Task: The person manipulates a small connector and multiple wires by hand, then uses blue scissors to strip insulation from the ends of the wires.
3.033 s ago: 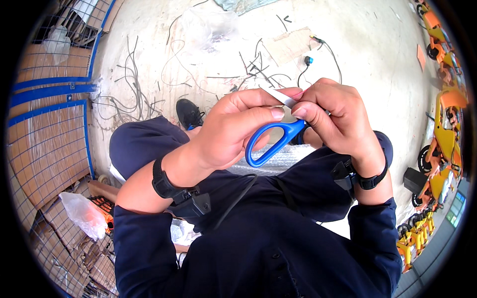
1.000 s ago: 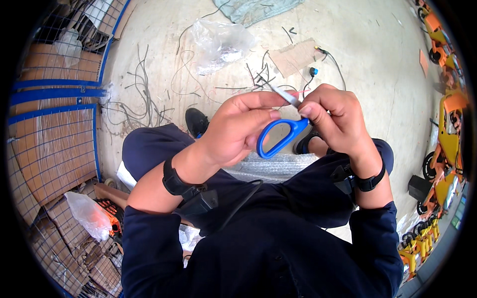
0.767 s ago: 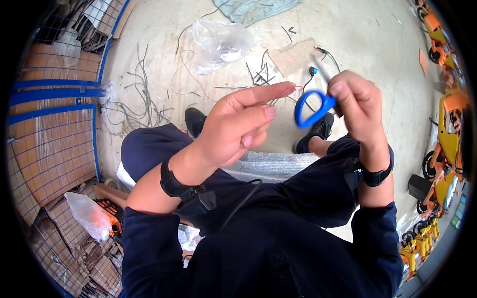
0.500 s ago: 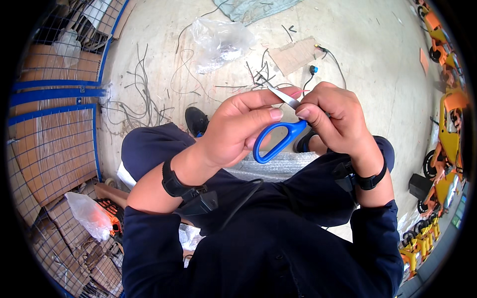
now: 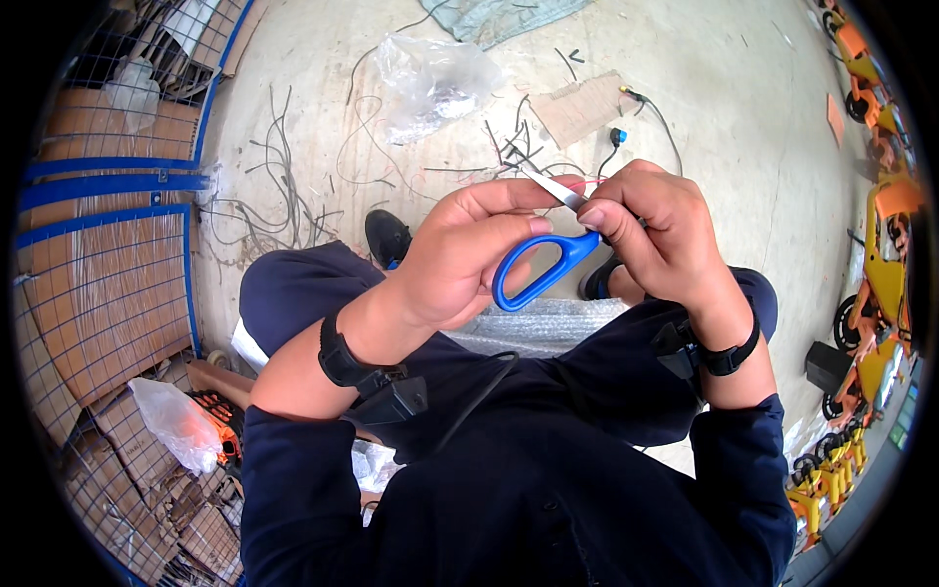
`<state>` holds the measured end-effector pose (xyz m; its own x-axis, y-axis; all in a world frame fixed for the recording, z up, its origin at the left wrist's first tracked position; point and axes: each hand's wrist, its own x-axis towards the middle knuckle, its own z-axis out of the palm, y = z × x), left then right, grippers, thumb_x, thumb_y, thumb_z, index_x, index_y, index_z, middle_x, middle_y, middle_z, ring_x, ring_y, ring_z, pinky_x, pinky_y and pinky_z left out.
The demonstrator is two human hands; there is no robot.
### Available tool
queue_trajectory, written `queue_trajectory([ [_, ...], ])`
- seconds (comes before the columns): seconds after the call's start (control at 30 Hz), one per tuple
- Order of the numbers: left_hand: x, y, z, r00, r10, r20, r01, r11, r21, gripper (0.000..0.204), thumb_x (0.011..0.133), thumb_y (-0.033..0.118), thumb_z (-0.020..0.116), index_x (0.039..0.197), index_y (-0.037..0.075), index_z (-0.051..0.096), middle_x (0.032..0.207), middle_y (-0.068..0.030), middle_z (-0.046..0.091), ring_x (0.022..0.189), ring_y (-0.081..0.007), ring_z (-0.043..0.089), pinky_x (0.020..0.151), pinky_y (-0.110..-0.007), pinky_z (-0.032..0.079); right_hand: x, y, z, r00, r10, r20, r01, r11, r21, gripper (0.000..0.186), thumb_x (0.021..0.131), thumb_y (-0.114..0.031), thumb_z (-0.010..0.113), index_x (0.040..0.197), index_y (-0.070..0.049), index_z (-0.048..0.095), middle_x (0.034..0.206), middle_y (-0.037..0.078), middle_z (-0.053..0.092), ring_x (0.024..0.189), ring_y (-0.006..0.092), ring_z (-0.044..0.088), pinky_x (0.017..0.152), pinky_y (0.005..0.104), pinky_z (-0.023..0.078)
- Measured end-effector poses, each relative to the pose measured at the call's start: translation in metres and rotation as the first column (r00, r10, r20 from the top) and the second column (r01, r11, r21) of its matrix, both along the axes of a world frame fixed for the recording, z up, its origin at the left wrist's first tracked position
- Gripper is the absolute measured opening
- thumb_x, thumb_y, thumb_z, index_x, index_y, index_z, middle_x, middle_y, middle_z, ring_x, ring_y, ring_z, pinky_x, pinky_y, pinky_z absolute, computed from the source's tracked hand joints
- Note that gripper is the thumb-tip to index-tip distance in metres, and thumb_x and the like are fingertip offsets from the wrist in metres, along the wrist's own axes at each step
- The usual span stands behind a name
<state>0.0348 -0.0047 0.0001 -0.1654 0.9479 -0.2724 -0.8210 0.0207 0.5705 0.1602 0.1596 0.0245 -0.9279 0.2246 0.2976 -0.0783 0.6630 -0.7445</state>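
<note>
Blue-handled scissors (image 5: 545, 273) hang spread between my hands, one loop and a silver blade showing. My right hand (image 5: 657, 230) is closed round their pivot, thumb on the base of the blade; the other loop is hidden. My left hand (image 5: 460, 249) is closed beside them, its forefinger stretched behind the blade and its thumb just above the blue loop. What its inner fingers hold is hidden. A thin red wire (image 5: 589, 182) runs from the left forefinger's tip to the right fingers.
Cut cable pieces (image 5: 514, 152), a cardboard scrap (image 5: 577, 110) and a clear plastic bag (image 5: 435, 83) lie on the floor ahead. Loose cables (image 5: 279, 186) spread at left beside a blue mesh cage (image 5: 112, 264) with cardboard. Orange and yellow wheeled items (image 5: 885, 235) line the right.
The blue loop has swung slightly left and up, and my left thumb has shifted a little left with it. My right hand stays nearly in place, gripping the scissors.
</note>
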Motion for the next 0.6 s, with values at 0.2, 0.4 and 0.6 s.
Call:
queue_trajectory([
  [0.2, 0.004, 0.006, 0.014, 0.996, 0.093, 0.018, -0.089, 0.984, -0.151, 0.033, 0.089, -0.005, 0.043, 0.120, -0.007, 0.055, 0.110, -0.0157, 0.063, 0.056, -0.0021, 0.053, 0.048, -0.013, 0.043, -0.001, 0.001, 0.001, 1.000, 0.002, -0.002, -0.002, 1.000, -0.031, 0.013, 0.085, -0.016, 0.067, 0.077, -0.005, 0.067, 0.065, 0.007, 0.061, 0.057, 0.0243, 0.056, 0.056, 0.0317, 0.044],
  [0.4, -0.004, -0.004, 0.016, 1.000, -0.005, -0.031, 0.003, 0.999, -0.041, 0.037, 0.091, 0.002, 0.048, 0.127, 0.001, 0.055, 0.077, 0.0014, 0.061, 0.049, -0.0001, 0.037, 0.046, -0.016, 0.028, 0.008, 0.026, 0.004, 0.957, -0.215, 0.194, 0.263, 0.927, -0.268, 0.021, 0.092, -0.018, 0.062, 0.080, -0.002, 0.065, 0.059, 0.000, 0.055, 0.055, 0.0068, 0.049, 0.051, 0.0228, 0.040],
  [0.6, -0.004, 0.001, 0.010, 0.997, -0.037, -0.061, 0.040, 0.998, 0.049, 0.037, 0.091, 0.003, 0.046, 0.127, -0.001, 0.053, 0.075, 0.0008, 0.059, 0.049, -0.0001, 0.037, 0.046, -0.016, 0.030, 0.008, 0.013, 0.007, 0.997, 0.059, 0.058, -0.053, 0.993, -0.106, 0.012, 0.087, -0.014, 0.063, 0.080, -0.005, 0.066, 0.067, 0.008, 0.061, 0.063, 0.0242, 0.058, 0.060, 0.0306, 0.046],
])
